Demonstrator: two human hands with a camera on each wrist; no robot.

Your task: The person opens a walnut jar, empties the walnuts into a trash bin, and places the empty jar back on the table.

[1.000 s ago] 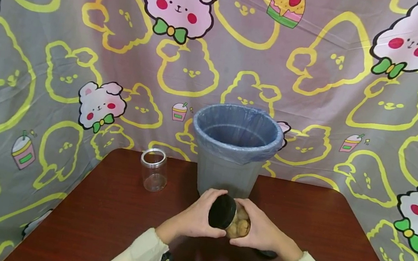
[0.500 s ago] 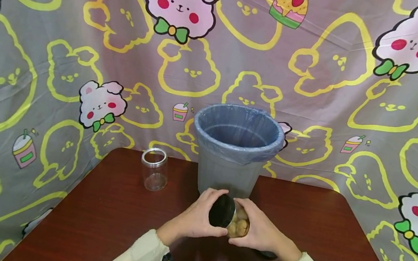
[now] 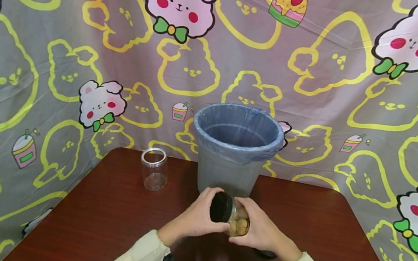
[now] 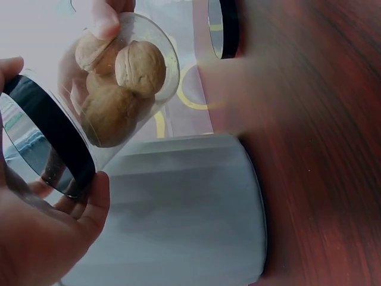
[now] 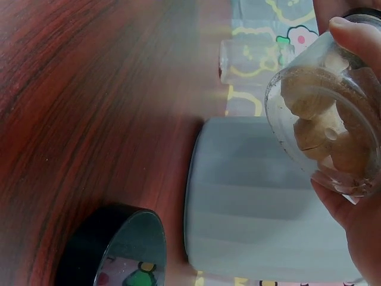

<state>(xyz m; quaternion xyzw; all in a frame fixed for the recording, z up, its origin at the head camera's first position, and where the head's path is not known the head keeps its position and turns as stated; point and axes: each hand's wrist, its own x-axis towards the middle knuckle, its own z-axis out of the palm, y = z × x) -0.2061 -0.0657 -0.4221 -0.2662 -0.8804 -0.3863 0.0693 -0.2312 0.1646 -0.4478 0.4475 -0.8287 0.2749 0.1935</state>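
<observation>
Both hands hold a clear jar of walnuts [image 3: 239, 223] tilted on its side above the table, in front of the bin. My left hand [image 3: 201, 215] grips its black lid [image 4: 50, 128], fingers over the top and thumb below. Around the clear body, my right hand [image 3: 260, 226] curls from the other side. Several walnuts [image 4: 122, 89] show through the wall in the left wrist view. The lid sits at the jar's mouth; whether it is still threaded, I cannot tell. In the right wrist view the jar's base [image 5: 321, 134] faces the camera.
A grey bin [image 3: 227, 172] with a blue liner [image 3: 236, 149] stands at the table's back. Left of it is an open empty clear jar [image 3: 153, 171]. Another black lid [image 5: 98, 244] stands on the dark red table [image 3: 112, 206], mostly hidden under my right hand in the head view.
The lid has turned slightly in my left hand, so more of its side rim shows in the head view. Both hands stay in nearly the same place.
</observation>
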